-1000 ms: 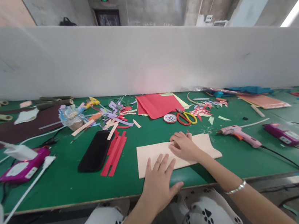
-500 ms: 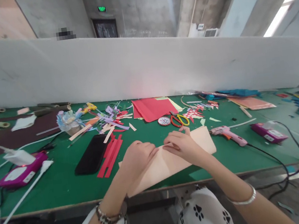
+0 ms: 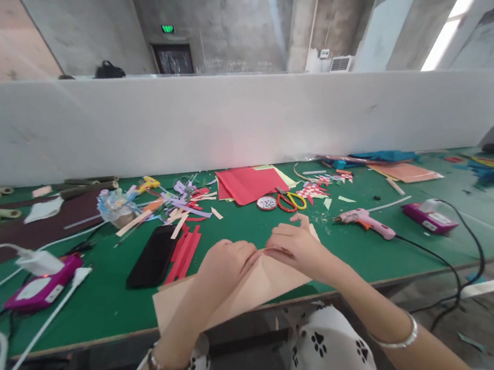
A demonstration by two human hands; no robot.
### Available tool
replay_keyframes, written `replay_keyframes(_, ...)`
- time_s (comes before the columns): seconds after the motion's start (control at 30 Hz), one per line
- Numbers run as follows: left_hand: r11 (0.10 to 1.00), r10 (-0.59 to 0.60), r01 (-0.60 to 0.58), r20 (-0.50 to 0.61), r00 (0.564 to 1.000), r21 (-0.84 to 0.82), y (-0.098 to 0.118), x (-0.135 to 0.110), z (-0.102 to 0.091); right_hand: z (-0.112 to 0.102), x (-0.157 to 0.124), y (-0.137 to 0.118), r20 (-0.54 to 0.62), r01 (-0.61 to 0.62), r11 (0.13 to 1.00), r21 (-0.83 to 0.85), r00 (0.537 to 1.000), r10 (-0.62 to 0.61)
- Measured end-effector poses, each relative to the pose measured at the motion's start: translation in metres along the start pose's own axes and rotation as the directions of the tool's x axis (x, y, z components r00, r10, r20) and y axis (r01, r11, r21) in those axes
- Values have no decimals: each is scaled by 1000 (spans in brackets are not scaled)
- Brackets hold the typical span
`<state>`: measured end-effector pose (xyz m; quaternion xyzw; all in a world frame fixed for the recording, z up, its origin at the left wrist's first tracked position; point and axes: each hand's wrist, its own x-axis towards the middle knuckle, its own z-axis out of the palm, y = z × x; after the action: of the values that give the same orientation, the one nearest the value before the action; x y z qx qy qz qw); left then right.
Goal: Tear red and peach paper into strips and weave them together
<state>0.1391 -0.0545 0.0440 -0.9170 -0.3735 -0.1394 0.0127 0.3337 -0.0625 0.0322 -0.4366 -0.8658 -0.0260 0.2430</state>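
Observation:
A peach-coloured sheet of paper (image 3: 178, 300) lies at the near edge of the green table (image 3: 107, 300), partly lifted and hanging over the edge. My left hand (image 3: 223, 264) is closed, pinching the sheet's upper edge from the left. Just right of it, my right hand (image 3: 294, 245) is also closed on that same edge. The two hands almost touch in the middle of the sheet. Most of the paper's centre is hidden behind my hands.
A black phone (image 3: 154, 256) and red paper strips (image 3: 185, 254) lie left of the hands. Behind are red sheets (image 3: 249, 183), scissors (image 3: 290, 200), a tape roll (image 3: 266, 203) and paper scraps. A pink glue gun (image 3: 363, 222) with cable lies right; purple devices (image 3: 42, 286) sit at both sides.
My left hand went from lying flat on the sheet to pinching it. Both hands have lifted and pulled the paper toward me and leftward, over the table edge.

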Motion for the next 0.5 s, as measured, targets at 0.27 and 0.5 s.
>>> replay_keyframes(0.27, 995, -98, 97, -20, 995, -31, -15, -16, -8, 1, -6, 18, -276, -379, 851, 363, 829, 487)
replay_keyframes(0.5, 993, -119, 119, -20, 993, -8, -16, -18, -25, 1, -5, 3, -12, -377, 548, 747, 816, 578)
